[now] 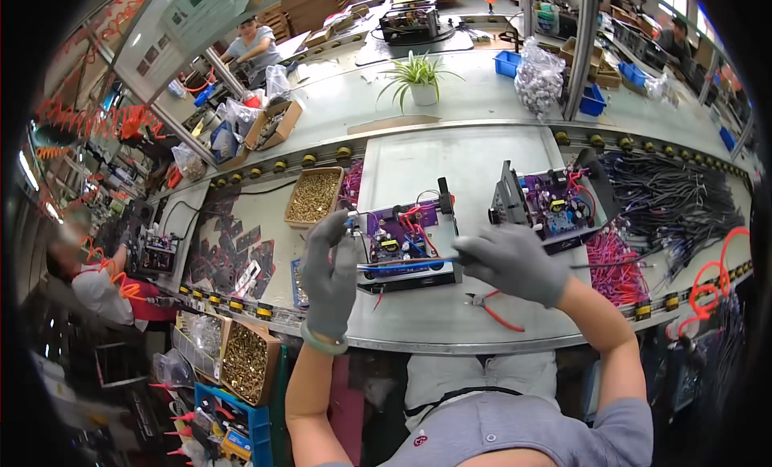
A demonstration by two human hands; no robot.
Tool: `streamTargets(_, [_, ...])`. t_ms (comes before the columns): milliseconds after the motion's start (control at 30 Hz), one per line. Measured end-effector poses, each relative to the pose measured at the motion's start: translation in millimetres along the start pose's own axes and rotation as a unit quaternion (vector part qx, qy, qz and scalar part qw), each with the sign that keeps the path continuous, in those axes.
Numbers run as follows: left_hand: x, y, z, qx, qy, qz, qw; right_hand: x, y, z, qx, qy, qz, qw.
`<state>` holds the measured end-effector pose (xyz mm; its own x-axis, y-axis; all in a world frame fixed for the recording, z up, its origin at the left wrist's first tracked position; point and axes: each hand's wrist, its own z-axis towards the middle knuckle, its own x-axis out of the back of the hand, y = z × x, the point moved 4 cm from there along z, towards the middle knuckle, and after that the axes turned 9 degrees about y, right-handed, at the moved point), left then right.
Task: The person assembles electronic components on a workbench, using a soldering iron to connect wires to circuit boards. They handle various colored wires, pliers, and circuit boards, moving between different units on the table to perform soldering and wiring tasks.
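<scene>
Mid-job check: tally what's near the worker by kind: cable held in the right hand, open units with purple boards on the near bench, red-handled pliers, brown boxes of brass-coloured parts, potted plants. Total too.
Cable in the right hand: 1
Open units: 2
Red-handled pliers: 1
Brown boxes: 2
Potted plant: 1
Total: 7

Head cam here, left one of a side-by-side pair. It looks down and forward over the wearer's shirt point(490, 431) at the bench point(458, 157). Left hand point(330, 266) and right hand point(519, 262) are pretty close, plant's point(424, 93) further off. Super wide fisheye, straight edges bend near the rim.
</scene>
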<state>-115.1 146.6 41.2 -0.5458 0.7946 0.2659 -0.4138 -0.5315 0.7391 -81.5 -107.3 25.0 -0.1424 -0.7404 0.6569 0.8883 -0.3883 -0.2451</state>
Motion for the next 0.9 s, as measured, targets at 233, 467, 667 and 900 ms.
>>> streamTargets(233, [-6.5,17.5,-5.7,-0.193,0.017,0.122,0.973,-29.0,31.8,10.3,-0.026,-0.083,-0.136,0.987])
streamTargets(467, [-99.9,8.1,-23.7,-0.301,-0.168,0.231,0.91,-40.5,43.0,-14.1,-0.065,-0.055,-0.189,0.978])
streamTargets(667, [-102.3,-4.4,-16.9,-0.246,-0.283,0.22,0.9,-29.6,49.4,20.3,-0.113,-0.305,-0.039,0.945])
streamTargets(900, [-108.2,-10.1,-24.0,-0.214,-0.303,0.189,0.909,-47.1,33.1,2.1,-0.059,-0.243,-0.219,0.943])
